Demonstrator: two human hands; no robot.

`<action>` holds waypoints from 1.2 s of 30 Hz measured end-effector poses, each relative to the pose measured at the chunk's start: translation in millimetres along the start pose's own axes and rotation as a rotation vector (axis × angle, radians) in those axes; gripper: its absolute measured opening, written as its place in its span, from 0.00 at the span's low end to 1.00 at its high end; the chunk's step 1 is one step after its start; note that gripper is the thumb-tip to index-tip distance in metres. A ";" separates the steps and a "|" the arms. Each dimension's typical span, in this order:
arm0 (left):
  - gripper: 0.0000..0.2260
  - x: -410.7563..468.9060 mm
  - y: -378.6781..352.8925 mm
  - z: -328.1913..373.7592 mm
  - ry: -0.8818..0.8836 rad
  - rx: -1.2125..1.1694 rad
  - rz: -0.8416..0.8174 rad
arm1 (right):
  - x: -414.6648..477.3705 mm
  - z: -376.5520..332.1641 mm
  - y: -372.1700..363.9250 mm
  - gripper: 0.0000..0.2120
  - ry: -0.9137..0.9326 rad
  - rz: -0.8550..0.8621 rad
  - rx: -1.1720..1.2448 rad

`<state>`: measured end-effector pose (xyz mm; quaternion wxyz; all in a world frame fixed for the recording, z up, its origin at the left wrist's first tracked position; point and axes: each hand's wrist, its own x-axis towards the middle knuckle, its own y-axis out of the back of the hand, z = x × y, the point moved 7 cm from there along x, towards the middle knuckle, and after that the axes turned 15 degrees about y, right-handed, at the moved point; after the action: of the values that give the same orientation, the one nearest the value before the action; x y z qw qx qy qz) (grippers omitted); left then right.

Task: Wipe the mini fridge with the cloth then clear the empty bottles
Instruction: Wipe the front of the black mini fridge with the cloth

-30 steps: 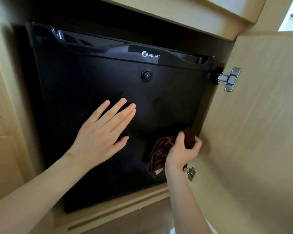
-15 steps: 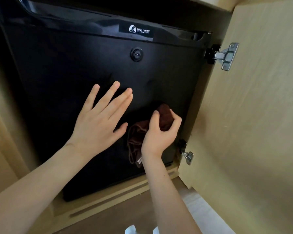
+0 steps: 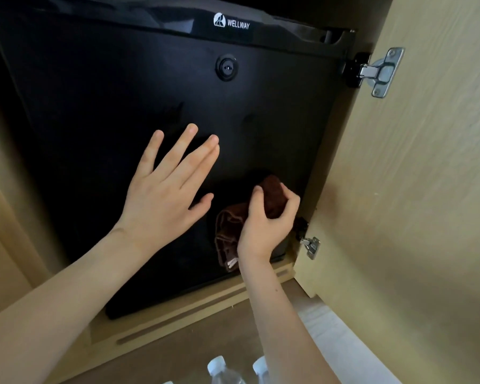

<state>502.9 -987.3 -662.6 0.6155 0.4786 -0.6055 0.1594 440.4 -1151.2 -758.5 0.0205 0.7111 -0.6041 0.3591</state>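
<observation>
The black mini fridge (image 3: pixel 108 87) stands inside a wooden cabinet, its door shut, with a round lock near the top. My left hand (image 3: pixel 166 195) lies flat on the door with straight, spread fingers. My right hand (image 3: pixel 266 225) grips a bunched dark brown cloth (image 3: pixel 272 194) and presses it against the lower right part of the door; a fold of the cloth hangs below my hand. Two clear plastic bottles with white caps, one (image 3: pixel 219 370) beside the other (image 3: pixel 261 367), show at the bottom edge of the view.
The cabinet door (image 3: pixel 413 203) stands open at the right, with metal hinges at the upper (image 3: pixel 380 72) and lower (image 3: pixel 311 246) corners. A wooden sill (image 3: pixel 178 311) runs below the fridge. The cabinet's left side panel (image 3: pixel 3 217) frames the fridge.
My right hand with the cloth has slid left from the door's right edge and stays low on the door. The view has dropped and moved closer, bringing the bottle caps into sight. My left hand stays flat.
</observation>
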 end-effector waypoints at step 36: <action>0.29 -1.6 -2.9 -0.5 -0.021 0.004 0.011 | 6.6 72.7 51.1 0.12 -0.223 0.004 -0.109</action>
<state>505.0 -987.7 -665.0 0.6074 0.4783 -0.6140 0.1590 431.1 -1204.1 -829.6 -0.0088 0.7432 -0.6228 0.2444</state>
